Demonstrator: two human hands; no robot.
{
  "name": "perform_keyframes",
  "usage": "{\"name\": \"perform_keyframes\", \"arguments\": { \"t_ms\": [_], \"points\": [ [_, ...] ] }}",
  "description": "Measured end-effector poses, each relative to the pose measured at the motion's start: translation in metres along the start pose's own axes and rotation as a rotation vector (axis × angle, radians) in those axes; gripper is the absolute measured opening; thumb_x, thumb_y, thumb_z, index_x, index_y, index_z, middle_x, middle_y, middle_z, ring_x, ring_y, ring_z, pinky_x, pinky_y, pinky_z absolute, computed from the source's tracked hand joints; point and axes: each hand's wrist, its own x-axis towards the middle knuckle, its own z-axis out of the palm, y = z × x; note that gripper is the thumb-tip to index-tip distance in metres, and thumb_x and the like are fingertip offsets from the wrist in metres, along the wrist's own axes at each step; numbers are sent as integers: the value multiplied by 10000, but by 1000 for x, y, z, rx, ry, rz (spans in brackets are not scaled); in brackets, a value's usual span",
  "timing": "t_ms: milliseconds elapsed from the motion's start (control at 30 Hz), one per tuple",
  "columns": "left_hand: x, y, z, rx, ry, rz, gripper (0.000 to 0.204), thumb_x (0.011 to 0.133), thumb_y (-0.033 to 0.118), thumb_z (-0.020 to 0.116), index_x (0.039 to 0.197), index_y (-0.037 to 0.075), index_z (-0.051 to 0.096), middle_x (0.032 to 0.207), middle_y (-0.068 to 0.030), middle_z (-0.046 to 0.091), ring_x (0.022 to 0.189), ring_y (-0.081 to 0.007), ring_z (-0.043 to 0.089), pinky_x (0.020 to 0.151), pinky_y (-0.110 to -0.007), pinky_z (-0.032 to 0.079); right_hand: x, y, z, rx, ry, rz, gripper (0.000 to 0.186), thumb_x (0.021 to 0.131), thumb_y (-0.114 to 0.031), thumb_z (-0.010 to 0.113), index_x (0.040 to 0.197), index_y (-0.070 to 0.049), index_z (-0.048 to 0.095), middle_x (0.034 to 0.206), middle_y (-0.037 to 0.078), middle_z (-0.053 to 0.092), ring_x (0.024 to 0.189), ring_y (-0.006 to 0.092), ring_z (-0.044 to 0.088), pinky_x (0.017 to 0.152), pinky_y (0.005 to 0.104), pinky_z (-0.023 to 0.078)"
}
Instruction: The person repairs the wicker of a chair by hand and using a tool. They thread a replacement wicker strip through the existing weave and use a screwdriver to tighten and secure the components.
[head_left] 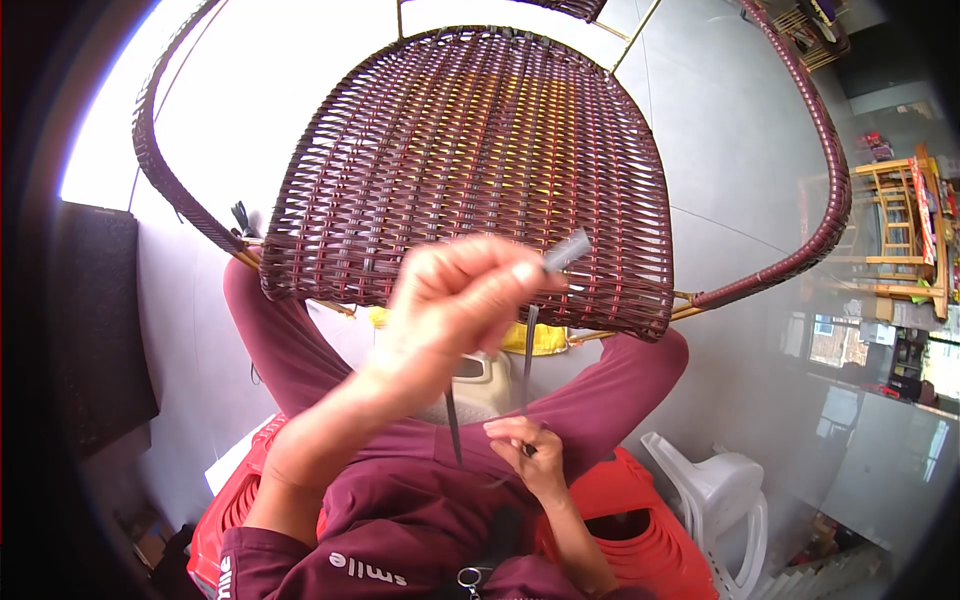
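Observation:
A dark maroon woven wicker chair seat (480, 150) with a wrapped round frame (830, 180) tilts in front of me above my knees. My left hand (460, 295) is raised in front of the weave, blurred, and pinches the end of a grey flat weaving strip (565, 250). The strip hangs down from the seat's lower edge. My right hand (525, 450) rests low over my lap and pinches the lower part of the same strip (528, 370) between finger and thumb.
I sit on a red plastic stool (640, 510) in maroon clothes. A white plastic chair (715, 495) lies at the lower right. Wooden frames and shelves (900, 230) stand at the right. A dark mat (95, 320) is at the left on the grey tiled floor.

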Motion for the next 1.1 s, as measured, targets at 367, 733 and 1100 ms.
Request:
{"name": "perform_keyframes", "arguments": {
  "t_ms": [367, 733, 1100],
  "points": [
    [-5, -90, 15, -47, 85, -103, 215, 979, 187, 509, 1049, -2, 581, 546, 24, 523, 484, -41, 473, 450, -199, 324, -60, -44, -41, -684, 131, -209, 378, 687, 14, 528, 1058, 9, 602, 1198, 217, 530, 651, 174, 511, 542, 264, 448],
    [-18, -90, 12, -68, 129, -145, 215, 993, 223, 479, 1055, 39, 573, 560, -57, 593, 377, -38, 414, 382, -165, 295, 26, -113, -73, -520, 166, 129, 479, 859, 75, 523, 1330, 32, 447, 1043, 128, 471, 752, 180, 535, 672, 288, 493],
    [-17, -89, 4, -66, 113, -180, 217, 988, 238, 493, 997, 49, 600, 561, -60, 599, 376, -34, 412, 381, -168, 287, 90, -139, -62, -1046, -62, -242, 381, 801, -17, 644, 1180, -44, 607, 790, 73, 558, 626, 239, 611, 538, 344, 489]
  ]
}}
